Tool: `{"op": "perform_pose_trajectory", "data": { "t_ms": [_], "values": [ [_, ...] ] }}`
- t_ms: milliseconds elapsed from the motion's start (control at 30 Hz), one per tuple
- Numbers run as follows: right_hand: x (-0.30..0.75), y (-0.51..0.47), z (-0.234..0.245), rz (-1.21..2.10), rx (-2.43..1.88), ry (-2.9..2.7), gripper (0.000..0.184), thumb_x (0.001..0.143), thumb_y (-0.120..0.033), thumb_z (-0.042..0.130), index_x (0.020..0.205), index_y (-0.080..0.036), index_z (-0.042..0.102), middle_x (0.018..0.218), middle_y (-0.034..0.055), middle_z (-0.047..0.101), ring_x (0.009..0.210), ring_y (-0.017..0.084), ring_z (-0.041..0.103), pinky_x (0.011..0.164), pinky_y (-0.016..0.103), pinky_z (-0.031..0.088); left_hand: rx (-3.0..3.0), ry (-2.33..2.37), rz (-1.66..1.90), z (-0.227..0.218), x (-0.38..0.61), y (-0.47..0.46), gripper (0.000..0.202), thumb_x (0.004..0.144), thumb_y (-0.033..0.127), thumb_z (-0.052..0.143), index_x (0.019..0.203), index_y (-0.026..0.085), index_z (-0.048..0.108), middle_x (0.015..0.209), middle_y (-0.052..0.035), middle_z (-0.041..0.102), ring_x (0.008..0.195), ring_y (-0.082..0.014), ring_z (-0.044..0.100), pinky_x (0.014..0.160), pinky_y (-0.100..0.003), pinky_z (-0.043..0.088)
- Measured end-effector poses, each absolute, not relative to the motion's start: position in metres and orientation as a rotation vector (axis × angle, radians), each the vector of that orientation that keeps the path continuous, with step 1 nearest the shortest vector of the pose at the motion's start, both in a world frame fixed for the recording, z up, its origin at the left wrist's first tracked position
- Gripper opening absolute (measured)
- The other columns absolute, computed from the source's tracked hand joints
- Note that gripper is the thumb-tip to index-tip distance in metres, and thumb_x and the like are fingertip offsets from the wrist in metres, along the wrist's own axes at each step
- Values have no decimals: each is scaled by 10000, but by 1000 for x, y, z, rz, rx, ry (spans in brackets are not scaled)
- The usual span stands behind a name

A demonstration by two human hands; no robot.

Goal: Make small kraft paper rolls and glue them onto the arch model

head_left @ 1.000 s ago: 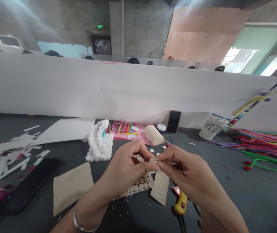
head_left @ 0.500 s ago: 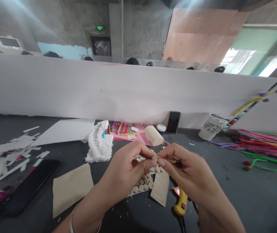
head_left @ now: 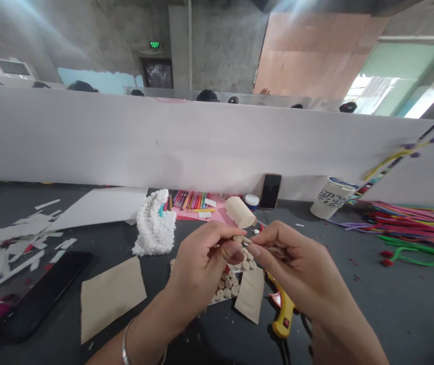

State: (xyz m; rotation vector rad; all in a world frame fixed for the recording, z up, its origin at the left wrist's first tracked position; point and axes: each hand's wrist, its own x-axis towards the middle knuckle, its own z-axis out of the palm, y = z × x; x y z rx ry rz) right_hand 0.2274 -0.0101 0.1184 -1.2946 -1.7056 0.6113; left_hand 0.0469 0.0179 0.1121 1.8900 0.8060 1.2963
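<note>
Above the middle of the table, my left hand [head_left: 197, 266] pinches a small rolled coil of beige paper [head_left: 238, 238] between thumb and fingertips. My right hand [head_left: 302, 271], also closed, grips the loose tail of the same paper strip beside it. Under both hands lies a white base covered with several similar beige paper coils [head_left: 226, 290], partly hidden by my left hand. A beige paper piece [head_left: 250, 295] sits against its right side. The yellow glue gun [head_left: 285, 315] rests below my right hand, its front end partly covered.
A larger beige paper sheet [head_left: 112, 299] and a black phone [head_left: 51, 291] lie at left, near white paper strips [head_left: 6, 253]. Behind are a white textured piece [head_left: 156, 225], colored pens [head_left: 192, 199], a cardboard roll [head_left: 240, 212], a standing phone [head_left: 270, 191], a cup [head_left: 331, 200] and pipe cleaners [head_left: 414, 220].
My left fingers have shifted slightly left and up with the coil, turning it. A short stretch of strip now shows between the two hands.
</note>
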Motion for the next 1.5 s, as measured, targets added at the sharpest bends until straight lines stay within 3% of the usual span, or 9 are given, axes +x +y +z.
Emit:
{"op": "perform_pose_trajectory", "data": {
  "t_ms": [267,433,733,1067,1200,1367,1500],
  "values": [
    [227,-14,122,490,-1254,-1818,106,906,-276,561,863,-216,637,639,-28,606,539,93,524,480,196,377,1606,800,1192,114,48,21,93,830,267,670,880,189,660,703,23,630,605,-103,646,559,-222,539],
    [221,-15,123,526,-1236,-1799,137,901,-309,573,839,-209,644,649,-17,617,518,95,511,461,199,381,1467,696,1143,113,48,23,244,710,264,786,752,187,558,698,34,594,570,-78,541,501,-207,467],
    [223,-12,126,647,-1246,-1814,152,845,-349,622,784,-216,660,605,-16,608,517,115,511,451,212,394,1426,648,950,117,43,24,343,642,221,831,740,204,503,661,57,555,540,-72,479,475,-206,399],
    [224,-10,121,645,-1220,-1782,114,891,-308,586,866,-213,644,716,12,682,625,135,608,541,225,448,1595,709,993,123,36,23,179,825,311,701,936,182,645,781,-7,643,662,-117,624,585,-240,533],
    [224,-7,117,653,-1222,-1728,117,882,-329,598,849,-220,620,736,14,682,638,138,603,557,233,456,1826,714,1057,122,40,24,235,897,290,614,1103,209,693,987,-55,710,785,-135,679,664,-246,578],
    [224,-6,118,491,-1339,-1606,171,811,-364,664,743,-222,596,669,-7,637,588,131,546,524,239,415,1844,713,1214,115,47,19,219,946,281,540,1077,209,701,875,-36,722,702,-112,689,621,-218,590],
    [227,-7,121,520,-1321,-1640,140,833,-355,642,807,-218,629,747,11,671,661,146,588,585,259,442,1804,752,1202,112,47,19,211,945,310,550,1074,223,693,806,-17,724,691,-117,697,594,-210,589]
  ]
}}
